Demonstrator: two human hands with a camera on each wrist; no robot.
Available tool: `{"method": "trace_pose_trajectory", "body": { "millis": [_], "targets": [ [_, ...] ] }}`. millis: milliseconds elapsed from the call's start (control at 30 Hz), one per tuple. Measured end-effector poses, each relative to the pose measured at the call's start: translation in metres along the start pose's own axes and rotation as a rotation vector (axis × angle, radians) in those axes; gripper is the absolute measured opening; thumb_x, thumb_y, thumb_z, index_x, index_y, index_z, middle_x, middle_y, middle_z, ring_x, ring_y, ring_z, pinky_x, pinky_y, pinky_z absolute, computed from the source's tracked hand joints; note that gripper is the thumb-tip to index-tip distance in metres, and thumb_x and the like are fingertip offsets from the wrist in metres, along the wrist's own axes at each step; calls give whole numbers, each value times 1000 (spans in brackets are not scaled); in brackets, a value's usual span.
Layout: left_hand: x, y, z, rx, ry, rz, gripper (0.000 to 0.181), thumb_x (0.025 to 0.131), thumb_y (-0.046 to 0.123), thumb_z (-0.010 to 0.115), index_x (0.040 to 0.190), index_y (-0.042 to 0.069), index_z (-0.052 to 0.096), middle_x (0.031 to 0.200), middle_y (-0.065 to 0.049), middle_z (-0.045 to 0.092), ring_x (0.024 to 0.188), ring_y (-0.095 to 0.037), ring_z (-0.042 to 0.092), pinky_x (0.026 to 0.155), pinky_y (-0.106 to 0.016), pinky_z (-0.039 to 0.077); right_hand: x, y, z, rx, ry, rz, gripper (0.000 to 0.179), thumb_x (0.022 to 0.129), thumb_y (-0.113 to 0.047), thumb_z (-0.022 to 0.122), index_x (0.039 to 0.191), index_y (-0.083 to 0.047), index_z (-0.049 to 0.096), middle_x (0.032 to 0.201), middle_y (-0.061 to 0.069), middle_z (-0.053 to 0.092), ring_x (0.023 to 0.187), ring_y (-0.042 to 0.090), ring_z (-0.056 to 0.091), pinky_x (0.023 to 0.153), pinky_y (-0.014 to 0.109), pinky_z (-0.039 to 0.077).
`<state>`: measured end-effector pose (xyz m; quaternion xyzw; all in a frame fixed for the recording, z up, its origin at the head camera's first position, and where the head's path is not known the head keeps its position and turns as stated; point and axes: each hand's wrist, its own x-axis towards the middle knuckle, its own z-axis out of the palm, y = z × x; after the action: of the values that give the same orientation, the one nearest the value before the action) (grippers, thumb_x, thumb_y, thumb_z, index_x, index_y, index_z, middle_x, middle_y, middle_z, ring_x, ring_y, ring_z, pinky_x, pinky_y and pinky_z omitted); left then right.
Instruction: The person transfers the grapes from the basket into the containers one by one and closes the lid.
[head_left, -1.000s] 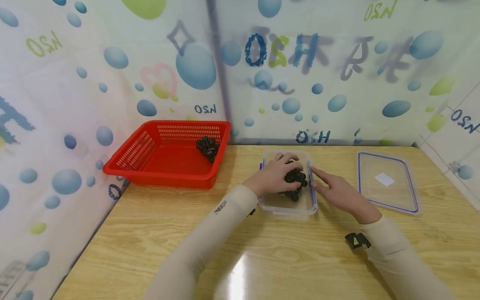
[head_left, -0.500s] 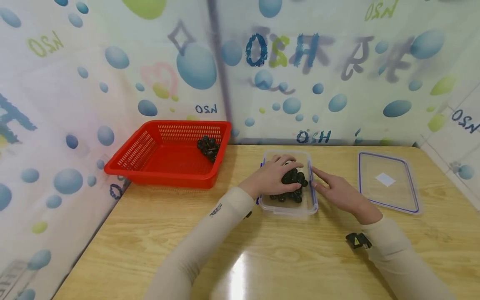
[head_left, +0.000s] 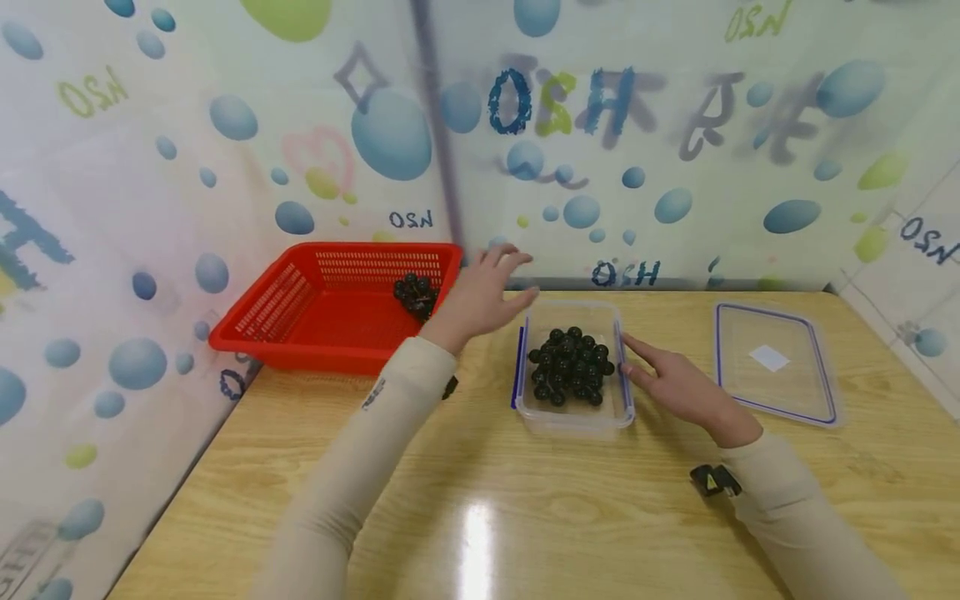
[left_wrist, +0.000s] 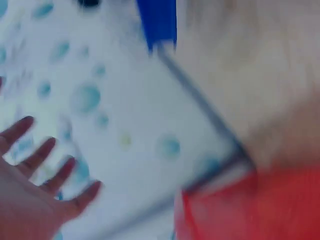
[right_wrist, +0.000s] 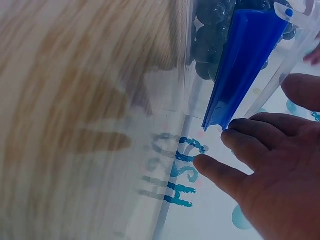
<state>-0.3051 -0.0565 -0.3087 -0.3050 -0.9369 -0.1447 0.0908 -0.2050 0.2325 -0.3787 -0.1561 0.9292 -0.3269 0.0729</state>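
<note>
A bunch of dark, round grapes (head_left: 572, 367) lies inside a clear plastic box (head_left: 573, 419) with blue side clips. My left hand (head_left: 486, 298) hovers in the air between that box and a red basket (head_left: 322, 357), fingers spread and holding nothing. The left wrist view also shows this hand (left_wrist: 42, 195) with bare, apart fingers. My right hand (head_left: 678, 387) stays at the box's right side, its straight fingertips at the wall. In the right wrist view, the fingers reach the lower end of a blue clip (right_wrist: 245, 65). Another dark bunch of grapes (head_left: 415, 294) sits in the basket's right end, partly hidden by its rim.
A clear lid (head_left: 776, 393) with a blue seal and a white label lies flat on the wooden table (head_left: 600, 517), right of my right hand. Behind the table hangs a printed curtain (head_left: 570, 167) with blue drops.
My left hand has let go of the grapes in the box, risen and moved left toward the basket. That bunch now lies uncovered. The right hand has stayed at the box.
</note>
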Motion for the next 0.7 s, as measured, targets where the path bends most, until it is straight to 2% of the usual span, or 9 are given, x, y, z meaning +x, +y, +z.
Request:
{"method": "trace_pose_trajectory", "body": {
  "millis": [133,233,300,367,533,600,700],
  "targets": [
    [-5,-32,-25,19,15,-195,58,97,44,55,148,18,43,151,-10,30,132,-35,28,100,-55,36,1,1,1,3,3,-10,61,107,-31,42,155,-2,21,146,31,37,131,50,37,101,64,32],
    [-11,-56,-32,15,1,-310,58,97,43,54,148,19,41,151,-12,28,130,-38,25,98,-57,37,1,3,1,9,-2,-7,61,107,-32,42,155,-2,21,147,31,37,131,50,36,102,64,31],
    [-16,-72,-32,10,-22,-365,57,97,38,53,149,18,40,151,-13,27,129,-41,25,95,-59,39,1,3,1,14,-4,-6,62,107,-33,42,156,-2,20,147,30,36,131,50,36,102,64,31],
    [-21,-85,-32,-9,-55,-414,57,97,34,53,150,17,38,152,-15,25,128,-46,25,93,-62,40,1,4,1,14,-4,-11,62,107,-33,41,156,-2,20,147,30,36,131,50,36,102,64,31],
    [-30,-107,-28,-82,-160,-519,67,94,23,59,154,15,30,157,-20,13,132,-60,19,99,-69,32,1,4,4,-2,1,-11,62,107,-35,41,156,-3,20,148,30,35,130,50,38,101,64,32],
    [-32,-113,-24,-96,-193,-541,72,93,23,63,156,17,27,158,-21,10,134,-60,19,101,-69,29,1,4,4,-6,3,-4,62,107,-34,41,156,-3,20,148,30,35,130,49,39,101,64,33],
    [-35,-121,-18,-130,-215,-556,78,91,26,68,156,19,26,158,-21,10,133,-53,29,101,-65,33,0,4,4,-7,7,-5,61,107,-33,41,156,-3,20,148,30,35,130,50,38,101,64,33]
  ]
}}
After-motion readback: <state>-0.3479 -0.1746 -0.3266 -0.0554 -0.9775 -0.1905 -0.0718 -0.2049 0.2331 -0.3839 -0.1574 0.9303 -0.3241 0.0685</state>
